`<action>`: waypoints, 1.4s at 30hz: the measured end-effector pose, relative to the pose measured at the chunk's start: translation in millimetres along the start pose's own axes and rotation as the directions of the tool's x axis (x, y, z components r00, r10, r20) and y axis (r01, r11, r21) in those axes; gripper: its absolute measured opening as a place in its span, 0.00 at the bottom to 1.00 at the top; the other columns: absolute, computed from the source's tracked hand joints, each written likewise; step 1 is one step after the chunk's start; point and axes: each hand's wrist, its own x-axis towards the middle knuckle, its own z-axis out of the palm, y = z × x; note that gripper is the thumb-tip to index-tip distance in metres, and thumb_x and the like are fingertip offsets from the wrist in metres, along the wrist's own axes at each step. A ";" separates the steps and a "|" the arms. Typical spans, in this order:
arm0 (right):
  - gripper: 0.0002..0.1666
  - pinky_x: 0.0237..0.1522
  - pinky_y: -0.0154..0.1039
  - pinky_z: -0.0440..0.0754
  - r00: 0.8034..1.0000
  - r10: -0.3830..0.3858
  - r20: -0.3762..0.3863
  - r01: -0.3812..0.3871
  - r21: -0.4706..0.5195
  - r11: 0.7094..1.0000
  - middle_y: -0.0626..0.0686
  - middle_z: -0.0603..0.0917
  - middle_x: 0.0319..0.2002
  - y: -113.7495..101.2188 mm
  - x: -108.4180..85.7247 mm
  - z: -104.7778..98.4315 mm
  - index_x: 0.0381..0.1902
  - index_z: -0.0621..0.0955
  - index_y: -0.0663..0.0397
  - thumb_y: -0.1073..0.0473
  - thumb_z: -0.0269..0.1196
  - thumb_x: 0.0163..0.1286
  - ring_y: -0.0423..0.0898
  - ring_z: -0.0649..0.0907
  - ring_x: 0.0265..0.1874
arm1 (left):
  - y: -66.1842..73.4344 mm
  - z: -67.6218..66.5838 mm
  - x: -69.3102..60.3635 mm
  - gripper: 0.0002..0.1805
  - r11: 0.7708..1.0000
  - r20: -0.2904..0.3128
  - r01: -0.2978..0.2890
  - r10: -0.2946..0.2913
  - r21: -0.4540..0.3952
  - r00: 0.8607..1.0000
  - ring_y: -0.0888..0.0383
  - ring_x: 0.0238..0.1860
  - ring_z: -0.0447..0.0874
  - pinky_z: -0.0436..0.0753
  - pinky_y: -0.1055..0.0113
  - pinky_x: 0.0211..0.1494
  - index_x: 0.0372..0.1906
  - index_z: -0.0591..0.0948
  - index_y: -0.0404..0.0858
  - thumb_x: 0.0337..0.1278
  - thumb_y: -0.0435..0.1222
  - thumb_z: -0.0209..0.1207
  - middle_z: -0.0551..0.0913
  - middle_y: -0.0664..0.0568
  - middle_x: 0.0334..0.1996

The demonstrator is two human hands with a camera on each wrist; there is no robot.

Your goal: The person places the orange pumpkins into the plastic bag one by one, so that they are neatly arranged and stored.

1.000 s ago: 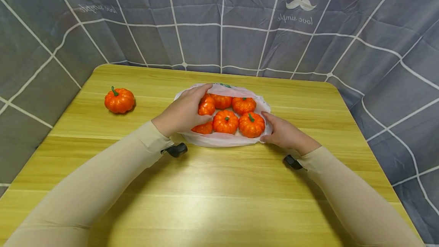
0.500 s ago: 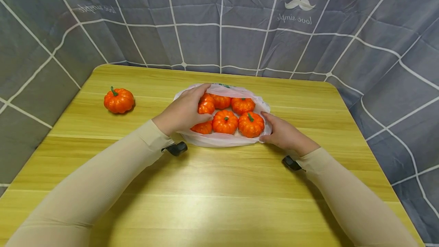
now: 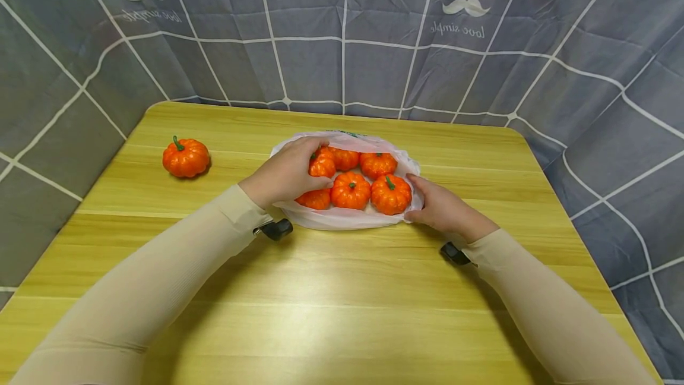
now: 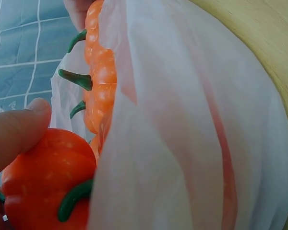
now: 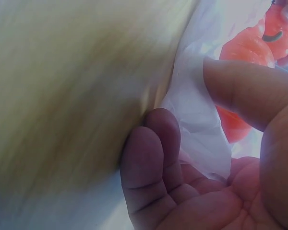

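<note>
A white plastic bag [image 3: 342, 219] lies with its mouth spread in the middle of the table, and several orange toy pumpkins [image 3: 350, 191] with green stems sit inside. Over the bag's left side my left hand [image 3: 285, 174] grips one pumpkin [image 4: 50, 179]; the thumb lies along it in the left wrist view. Some of its fingers are hidden behind that pumpkin. At the right end my right hand [image 3: 446, 210] holds the bag's rim [image 5: 194, 105], the thumb on the inner side and curled fingers outside. The front-right pumpkin [image 3: 391, 194] is nearest to this hand.
One more pumpkin [image 3: 186, 158] stands alone at the table's back left. The wooden table [image 3: 342, 314] reaches a grey curtain [image 3: 310, 10] with white lines, which hangs behind it and on both sides.
The left hand and the pumpkin in it have shifted very slightly. The right hand, the bag and the lone pumpkin stay in place.
</note>
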 end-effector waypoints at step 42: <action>0.52 0.78 0.63 0.66 0.998 -0.040 -0.056 0.043 0.055 0.998 0.72 0.69 0.75 3.7 0.5 1.1 0.83 0.57 0.65 0.61 0.70 0.68 0.68 0.72 0.74 | -1.6 3.0 5.4 0.49 1.000 0.008 -0.003 0.003 -0.023 1.000 0.42 0.79 0.63 0.63 0.46 0.84 0.84 0.58 0.43 0.64 0.50 0.69 0.64 0.44 0.81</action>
